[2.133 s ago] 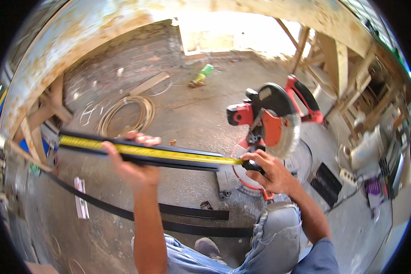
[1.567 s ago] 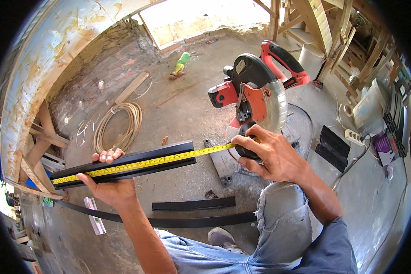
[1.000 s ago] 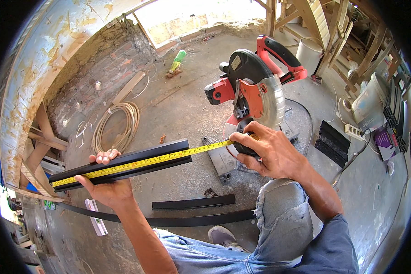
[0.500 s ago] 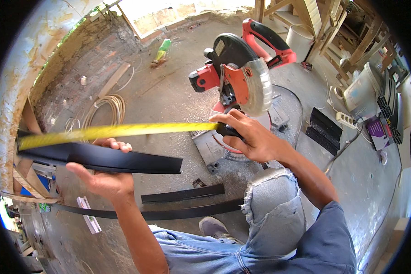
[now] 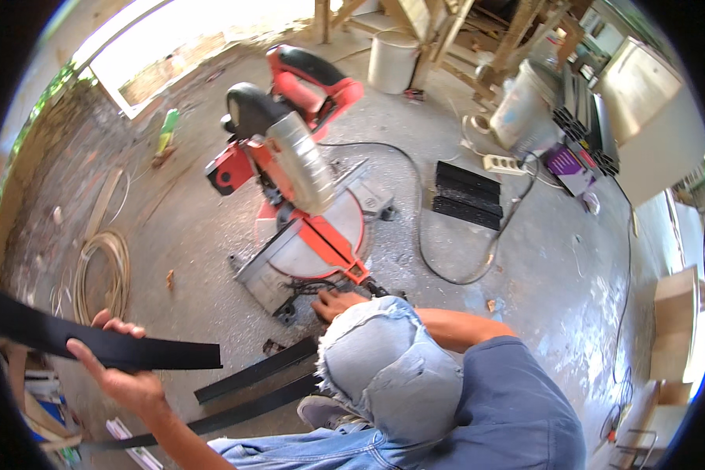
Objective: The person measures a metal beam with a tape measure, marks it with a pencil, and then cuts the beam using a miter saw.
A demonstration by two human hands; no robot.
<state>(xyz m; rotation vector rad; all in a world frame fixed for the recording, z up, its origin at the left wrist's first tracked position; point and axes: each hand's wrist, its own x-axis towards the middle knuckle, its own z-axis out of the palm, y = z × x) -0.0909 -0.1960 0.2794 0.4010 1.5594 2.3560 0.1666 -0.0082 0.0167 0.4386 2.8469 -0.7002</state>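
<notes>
My left hand (image 5: 129,376) is closed around a long black profile strip (image 5: 164,354), thumb on the near edge and fingertips over the far edge. The strip reaches out past the left rim of the picture. My right hand (image 5: 338,304) is low beside the front of a red and black mitre saw (image 5: 294,168). My raised knee covers part of that hand, and what its fingers do is hidden. Below the saw, a short black strip (image 5: 251,372) lies on the floor, with a longer black strip (image 5: 219,415) nearer my foot. The tape measure is out of sight.
Black grooved pieces (image 5: 468,194) lie right of the saw, by a looping cable (image 5: 421,235) and a white power strip (image 5: 504,164). A coiled hose (image 5: 102,274) is at left. Buckets (image 5: 392,63) and wooden framing (image 5: 439,35) stand at the back.
My right hand has gone from holding the stretched yellow tape measure to low beside the saw base; the tape has left the strip. The view has turned rightward. My left hand still holds the strip.
</notes>
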